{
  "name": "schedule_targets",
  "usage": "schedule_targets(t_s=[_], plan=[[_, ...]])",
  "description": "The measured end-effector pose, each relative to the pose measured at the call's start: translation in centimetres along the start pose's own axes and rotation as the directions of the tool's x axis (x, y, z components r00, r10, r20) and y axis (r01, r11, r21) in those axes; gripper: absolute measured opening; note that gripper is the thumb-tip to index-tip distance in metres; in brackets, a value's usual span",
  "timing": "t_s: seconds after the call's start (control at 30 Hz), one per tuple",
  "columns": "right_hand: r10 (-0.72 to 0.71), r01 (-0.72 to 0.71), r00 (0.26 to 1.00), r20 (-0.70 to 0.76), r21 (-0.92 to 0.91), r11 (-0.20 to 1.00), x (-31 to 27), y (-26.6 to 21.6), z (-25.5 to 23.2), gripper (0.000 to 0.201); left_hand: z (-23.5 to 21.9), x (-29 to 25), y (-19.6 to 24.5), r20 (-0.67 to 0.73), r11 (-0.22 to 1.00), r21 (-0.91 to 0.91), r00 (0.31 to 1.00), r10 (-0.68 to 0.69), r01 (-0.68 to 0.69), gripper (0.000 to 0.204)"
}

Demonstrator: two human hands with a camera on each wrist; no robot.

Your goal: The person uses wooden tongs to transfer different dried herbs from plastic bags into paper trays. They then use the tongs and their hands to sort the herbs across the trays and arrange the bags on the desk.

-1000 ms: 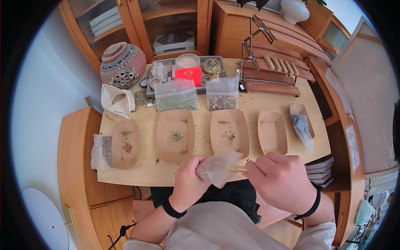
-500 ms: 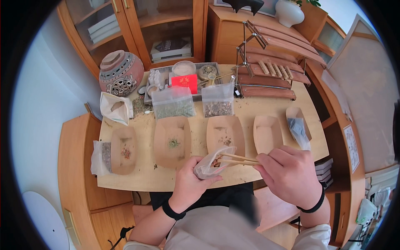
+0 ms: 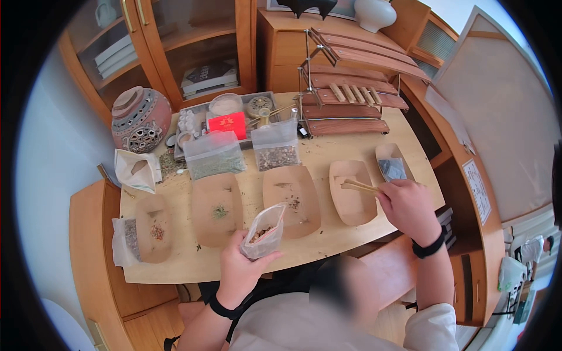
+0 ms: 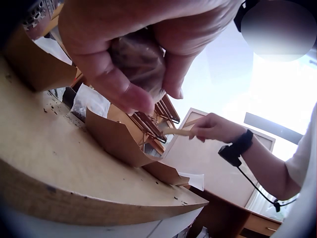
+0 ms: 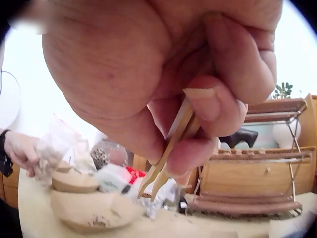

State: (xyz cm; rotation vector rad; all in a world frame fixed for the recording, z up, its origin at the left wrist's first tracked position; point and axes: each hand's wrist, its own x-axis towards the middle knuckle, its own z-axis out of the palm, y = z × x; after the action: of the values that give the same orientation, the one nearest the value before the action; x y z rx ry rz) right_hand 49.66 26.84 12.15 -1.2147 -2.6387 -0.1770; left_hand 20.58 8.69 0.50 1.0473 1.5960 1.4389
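My left hand (image 3: 241, 268) grips a small clear plastic bag (image 3: 266, 233) of brown dried pieces, its mouth gaping upward, just in front of the paper trays. Between the thumb and fingers of my right hand (image 3: 408, 206) is a pair of wooden tweezers (image 3: 364, 186). Their tips hang over a paper tray (image 3: 353, 212) toward the right of the row. In the right wrist view, a tiny dark bit shows at the tweezer tips (image 5: 148, 195). Left of that tray, another paper tray (image 3: 304, 219) has dark brown bits in it.
Farther left, one paper tray (image 3: 205, 231) holds green bits and another (image 3: 146, 251) reddish bits. A grey packet (image 3: 391, 169) lies in the rightmost tray. Behind stand bags of herbs (image 3: 216, 159) and of brown pieces (image 3: 277, 153), a grey tray of tools, and a wooden rack (image 3: 348, 126).
The tweezers came out of the bag and moved right, over the tray. My left hand still holds the bag, now tilted more upright. The head view has shifted.
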Motion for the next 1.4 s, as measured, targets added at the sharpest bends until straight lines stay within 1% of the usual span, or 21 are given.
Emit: schedule_targets(t_s=[0.07,0.17,0.3,0.4,0.5,0.6,0.63,0.67,0.7,0.73,0.8,0.9,0.93,0.97,1.0,1.03,1.1,1.2,1.27,1.33,1.4], plan=[[0.072,-0.067,0.994,0.085,-0.056,0.996,-0.3,0.8,1.4,0.011,0.0,0.0,0.0,0.004,1.0,0.024,1.0,-0.002,0.002,0.05],[0.094,-0.083,0.987,0.132,-0.092,0.992,-0.9,1.8,2.4,0.011,0.1,-0.1,-0.1,0.001,1.0,0.009,1.0,-0.009,0.009,0.05],[0.108,-0.094,0.984,0.143,-0.101,0.99,-0.8,2.1,2.0,0.013,0.3,-0.2,0.4,0.003,1.0,0.009,1.0,-0.012,0.012,0.051],[0.122,-0.11,0.988,0.093,-0.123,0.986,-0.5,2.6,1.5,0.015,0.5,-0.4,0.5,0.007,0.998,0.063,1.0,-0.01,0.009,0.051],[0.103,-0.096,0.99,0.1,-0.079,0.992,-0.1,2.0,0.2,0.013,0.7,-0.3,-0.4,-0.009,0.998,0.059,1.0,0.009,-0.009,0.05],[0.02,-0.002,0.998,-0.063,0.27,0.963,0.5,-1.5,-3.6,0.011,0.8,-0.5,-0.6,-0.01,0.996,0.074,0.999,0.04,-0.039,0.051],[0.008,0.009,0.998,-0.06,0.287,0.958,0.4,-2.8,-4.8,0.011,0.9,-0.6,-0.2,-0.015,0.987,0.143,0.997,0.071,-0.068,0.05],[-0.07,0.085,0.996,-0.055,0.341,0.936,0.3,-4.0,-5.9,0.014,0.9,-0.7,0.1,-0.017,0.972,0.214,0.995,0.101,-0.095,0.05],[-0.145,0.156,0.988,-0.057,0.392,0.907,0.1,-5.0,-6.6,0.017,0.9,-0.8,0.2,-0.029,0.97,0.228,0.995,0.095,-0.086,0.05],[-0.15,0.162,0.987,-0.06,0.402,0.901,0.0,-6.0,-7.0,0.017,1.0,-0.8,0.2,-0.019,0.971,0.218,0.995,0.1,-0.093,0.05],[-0.283,0.279,0.958,-0.04,0.341,0.898,-0.2,-7.6,-7.6,0.022,1.3,-0.8,0.4,-0.023,0.971,0.214,0.993,0.113,-0.105,0.05],[-0.348,0.335,0.937,-0.006,0.288,0.897,-0.1,-8.9,-8.1,0.025,1.2,-0.8,0.8,-0.026,0.961,0.229,0.986,0.166,-0.156,0.05],[-0.349,0.347,0.936,-0.039,0.261,0.901,0.0,-9.4,-7.8,0.021,1.2,-0.8,0.8,-0.029,0.96,0.232,0.986,0.167,-0.156,0.05],[-0.35,0.348,0.936,-0.041,0.263,0.9,0.1,-9.7,-7.5,0.021,1.2,-0.9,0.8,-0.031,0.947,0.255,0.977,0.209,-0.195,0.051],[-0.356,0.347,0.934,-0.002,0.229,0.909,0.1,-9.9,-7.2,0.019,1.1,-0.9,0.9,-0.031,0.932,0.278,0.967,0.251,-0.233,0.052],[-0.36,0.347,0.932,0.037,0.195,0.917,0.2,-10.1,-6.9,0.017,1.1,-0.9,0.8,-0.031,0.931,0.28,0.967,0.252,-0.233,0.052],[-0.369,0.361,0.929,0.024,0.158,0.919,0.3,-10.7,-6.6,0.015,1.0,-0.9,0.7,-0.028,0.891,0.321,0.937,0.349,-0.322,0.045],[-0.394,0.391,0.919,0.02,0.082,0.917,0.4,-11.3,-6.7,0.011,0.8,-0.8,1.5,-0.027,0.868,0.326,0.914,0.406,-0.376,0.047],[-0.408,0.407,0.913,0.026,0.041,0.913,0.4,-11.8,-7.0,0.009,0.7,-0.8,1.5,-0.027,0.886,0.285,0.921,0.389,-0.366,0.047],[-0.356,0.359,0.931,0.075,-0.023,0.933,0.2,-12.3,-7.4,0.031,0.6,-0.9,1.3,-0.025,0.902,0.242,0.927,0.373,-0.357,0.047],[-0.354,0.359,0.93,0.099,-0.043,0.932,0.5,-12.7,-7.9,0.03,0.5,-1.0,1.0,-0.017,0.958,0.102,0.962,0.271,-0.268,0.048]])
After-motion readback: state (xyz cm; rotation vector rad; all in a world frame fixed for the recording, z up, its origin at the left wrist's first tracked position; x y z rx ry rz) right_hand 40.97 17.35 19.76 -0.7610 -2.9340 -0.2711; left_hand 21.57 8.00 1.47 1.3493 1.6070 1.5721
